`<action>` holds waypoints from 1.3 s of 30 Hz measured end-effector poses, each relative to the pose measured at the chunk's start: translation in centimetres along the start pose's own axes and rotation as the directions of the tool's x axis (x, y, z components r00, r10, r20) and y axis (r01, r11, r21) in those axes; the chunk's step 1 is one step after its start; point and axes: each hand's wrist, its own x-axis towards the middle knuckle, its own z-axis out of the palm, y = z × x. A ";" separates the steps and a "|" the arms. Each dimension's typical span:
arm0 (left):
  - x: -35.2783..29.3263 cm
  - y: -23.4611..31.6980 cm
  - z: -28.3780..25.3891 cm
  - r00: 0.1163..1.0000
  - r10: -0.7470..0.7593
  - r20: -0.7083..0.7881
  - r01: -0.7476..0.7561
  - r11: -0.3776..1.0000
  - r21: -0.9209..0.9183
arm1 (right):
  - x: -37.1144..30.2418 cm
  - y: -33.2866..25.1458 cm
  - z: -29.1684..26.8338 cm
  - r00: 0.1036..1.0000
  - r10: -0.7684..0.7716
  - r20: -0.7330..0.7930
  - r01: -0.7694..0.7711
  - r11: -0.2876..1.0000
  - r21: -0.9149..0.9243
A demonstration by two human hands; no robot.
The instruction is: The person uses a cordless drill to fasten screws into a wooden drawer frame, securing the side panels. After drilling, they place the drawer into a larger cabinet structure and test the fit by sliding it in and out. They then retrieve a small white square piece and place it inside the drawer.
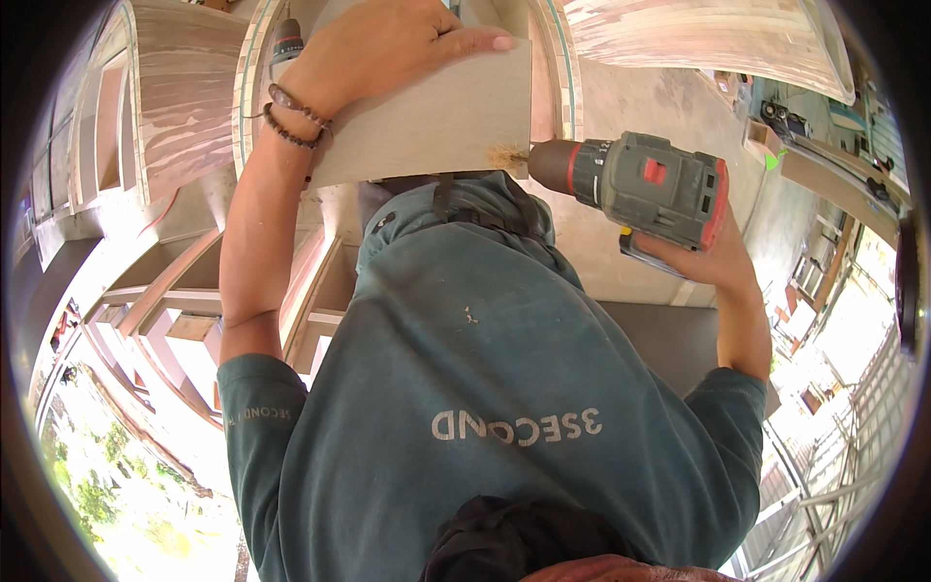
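Observation:
My right hand (pixel 716 254) is wrapped round the grip of a black, grey and red cordless drill (pixel 652 189). The drill lies level, its chuck pointing left at the edge of a flat light wooden board (pixel 417 131). Where the bit meets the board near its right corner, a small heap of wood shavings (pixel 506 155) lies on the surface. Across the far part of the board rests my left hand (pixel 388 48), holding it with the thumb stretched along the face; the other fingers are mostly cut off at the top of the view.
Another drill (pixel 287 44) stands beyond my left wrist. Curved wooden panels (pixel 189 97) rise at the far left, with another curved panel (pixel 698 34) at the far right. Curved wooden frames (pixel 160 301) stand at left. Tools and timber (pixel 824 175) lie along the right side.

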 end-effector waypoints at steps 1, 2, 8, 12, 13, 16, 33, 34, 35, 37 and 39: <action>0.1 0.1 -0.1 1.000 0.000 0.019 0.000 1.000 0.012 | 0.0 -0.7 -0.5 1.000 -0.009 0.005 0.009 0.999 -0.046; 0.0 0.0 -0.2 0.999 0.000 0.038 -0.001 1.000 0.024 | -0.1 -1.3 -0.9 1.000 -0.017 0.011 0.018 0.996 -0.092; -0.4 0.1 -0.1 1.000 -0.003 0.004 0.003 1.000 -0.007 | -0.8 -2.9 -2.6 0.987 -0.162 -0.002 0.157 0.959 -0.236; -0.6 0.4 -0.2 1.000 -0.009 -0.005 0.009 1.000 0.009 | 0.2 -6.1 -3.1 0.986 -0.105 0.130 0.121 0.985 -0.124; -0.7 0.5 -0.1 1.000 -0.026 -0.007 0.026 1.000 0.004 | 1.3 -7.3 -3.3 0.967 -0.159 0.197 0.188 0.972 -0.141; -0.7 -0.2 0.4 0.999 -0.004 -0.033 0.005 1.000 0.023 | 1.6 -7.1 -2.8 0.963 -0.252 0.100 0.267 0.946 -0.185; -1.1 -1.9 2.3 0.982 0.092 -0.163 -0.081 0.994 0.071 | 1.1 -9.7 -4.4 0.957 -0.122 0.264 0.215 0.907 -0.361; -1.1 -1.9 2.4 0.981 0.097 -0.168 -0.084 0.993 0.086 | 1.2 -9.8 -4.2 0.952 -0.188 0.239 0.273 0.877 -0.396; -1.1 -1.9 2.4 0.980 0.102 -0.173 -0.085 0.991 0.100 | 1.3 -9.8 -4.0 0.947 -0.223 0.232 0.301 0.871 -0.389; -1.1 -2.0 2.5 0.977 0.101 -0.188 -0.084 0.991 0.100 | 1.4 -9.7 -3.5 0.939 -0.258 0.229 0.325 0.885 -0.334; -1.4 -1.8 2.0 0.976 0.103 -0.190 -0.085 0.991 0.103 | 1.1 -8.8 -3.5 0.948 -0.246 0.199 0.304 0.886 -0.351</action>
